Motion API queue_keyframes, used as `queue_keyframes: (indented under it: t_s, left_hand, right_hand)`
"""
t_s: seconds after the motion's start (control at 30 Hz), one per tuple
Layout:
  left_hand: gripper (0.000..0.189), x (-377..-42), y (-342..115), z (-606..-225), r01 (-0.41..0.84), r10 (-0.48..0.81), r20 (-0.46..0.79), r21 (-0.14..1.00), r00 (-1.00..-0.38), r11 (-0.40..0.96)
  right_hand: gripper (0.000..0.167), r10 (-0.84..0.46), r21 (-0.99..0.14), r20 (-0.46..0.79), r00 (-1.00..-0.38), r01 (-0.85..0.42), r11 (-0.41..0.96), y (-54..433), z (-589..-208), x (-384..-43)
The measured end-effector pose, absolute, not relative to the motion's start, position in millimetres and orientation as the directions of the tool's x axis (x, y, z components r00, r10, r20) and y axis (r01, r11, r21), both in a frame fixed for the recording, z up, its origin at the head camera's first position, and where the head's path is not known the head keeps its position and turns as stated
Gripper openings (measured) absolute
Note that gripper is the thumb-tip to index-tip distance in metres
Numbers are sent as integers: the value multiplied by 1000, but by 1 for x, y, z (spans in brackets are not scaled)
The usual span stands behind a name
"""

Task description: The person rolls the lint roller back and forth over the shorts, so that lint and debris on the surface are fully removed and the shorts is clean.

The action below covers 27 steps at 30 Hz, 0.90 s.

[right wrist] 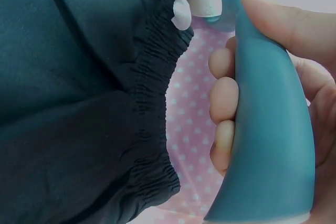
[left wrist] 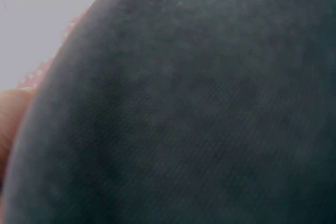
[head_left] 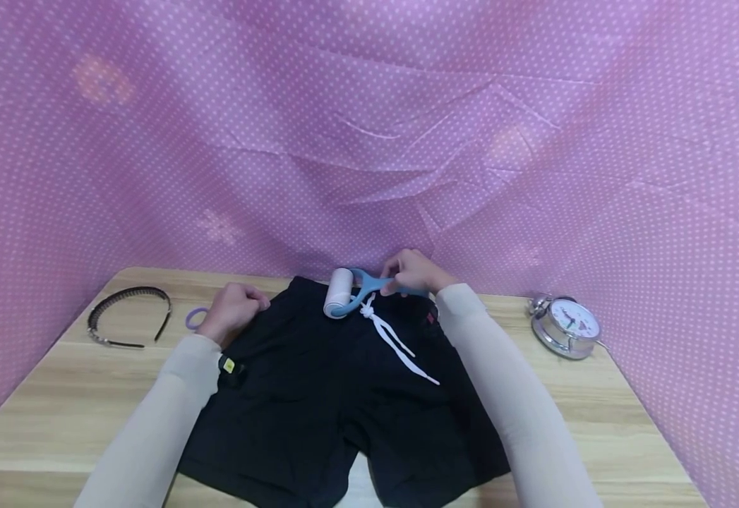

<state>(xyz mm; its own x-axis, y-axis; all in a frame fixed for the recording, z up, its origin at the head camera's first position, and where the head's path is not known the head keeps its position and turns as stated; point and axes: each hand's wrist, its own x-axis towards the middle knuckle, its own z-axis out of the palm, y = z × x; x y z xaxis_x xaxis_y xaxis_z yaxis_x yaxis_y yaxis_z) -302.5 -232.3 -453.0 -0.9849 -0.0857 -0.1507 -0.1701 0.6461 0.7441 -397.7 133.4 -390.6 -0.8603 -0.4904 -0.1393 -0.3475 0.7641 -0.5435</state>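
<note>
Black drawstring shorts (head_left: pixel 293 381) lie spread on the table, waistband at the far side and a knotted white cord (head_left: pixel 394 342) trailing over the front. My right hand (head_left: pixel 415 271) grips the blue handle (right wrist: pixel 268 124) of a lint roller, fingers curled round it. Its white roll (head_left: pixel 339 291) is over the waistband, left of the cord knot. At the upper left side of the shorts, my left hand (head_left: pixel 234 309) pinches the fabric edge with bent fingers. Dark cloth (left wrist: pixel 184 108) fills most of the left wrist view, with a bit of finger (left wrist: pixel 13 119) at the left.
On the wooden table (head_left: pixel 77 402), a black headband (head_left: pixel 129 291) and a purple ring (head_left: pixel 195 317) lie left of the shorts. A silver alarm clock (head_left: pixel 569 326) is tilted back at the right. Pink dotted cloth (head_left: pixel 369 141) hangs behind and along both sides.
</note>
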Motion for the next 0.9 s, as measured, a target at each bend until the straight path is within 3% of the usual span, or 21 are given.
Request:
queue_keyframes:
  t_s: [0.9]
  left_hand:
    - [28, -305, -234, -451, -185, -71, -184, 739, -980, 648]
  right_hand:
    - [12, -455, -537, -193, -869, -295, 791, 163, -384, -398]
